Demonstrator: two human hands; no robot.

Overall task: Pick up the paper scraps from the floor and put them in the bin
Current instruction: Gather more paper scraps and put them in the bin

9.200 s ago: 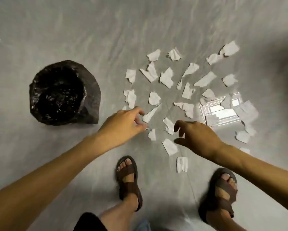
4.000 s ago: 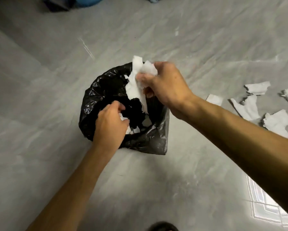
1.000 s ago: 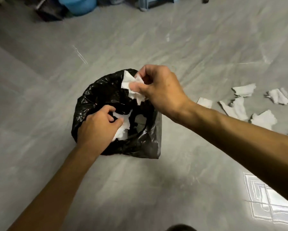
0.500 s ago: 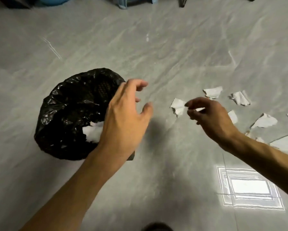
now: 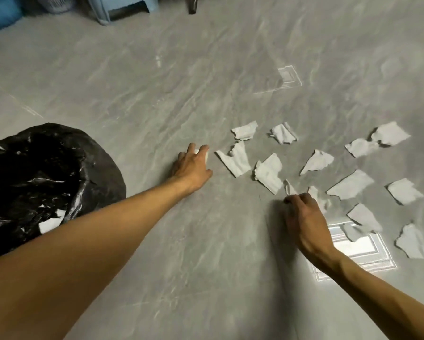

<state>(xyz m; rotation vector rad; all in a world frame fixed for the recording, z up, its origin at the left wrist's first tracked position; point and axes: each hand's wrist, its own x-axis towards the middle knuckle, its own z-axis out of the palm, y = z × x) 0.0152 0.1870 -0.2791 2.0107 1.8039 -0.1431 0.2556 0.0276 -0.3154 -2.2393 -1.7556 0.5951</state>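
The task looks partly done, with the larger share of visible work left. At the left edge of the frame stands the bin lined with a crinkled black plastic bag [image 5: 46, 177], and a few white paper pieces [image 5: 49, 223] show inside its mouth, so some scraps are already in.

A good many torn white paper scraps [image 5: 267, 175] lie flat on the grey marbled floor [image 5: 181, 82], spread from the centre of the frame out to the right edge, well apart from the bin. More than a dozen can be counted, among them a long scrap [image 5: 236, 160] right of centre, a pair higher up [image 5: 245, 130], and a ragged one at the lower right edge [image 5: 412, 244].

The left hand [image 5: 193, 163], at the centre of the frame, is pressed down on the floor with its fingers [image 5: 202, 149] spread and curling over a small white scrap [image 5: 206, 155] that peeks out beside them; whether it is actually gripped cannot be told. The right hand [image 5: 304, 214], lower right of centre, has its fingertips bunched together against the floor at the near edge of a small crumpled scrap [image 5: 289, 187]; it appears to be pinching, though a firm hold is not visible.

In my judgement both hands are at the start of another gathering round, and several more trips to the bin are likely needed before the floor is clean.
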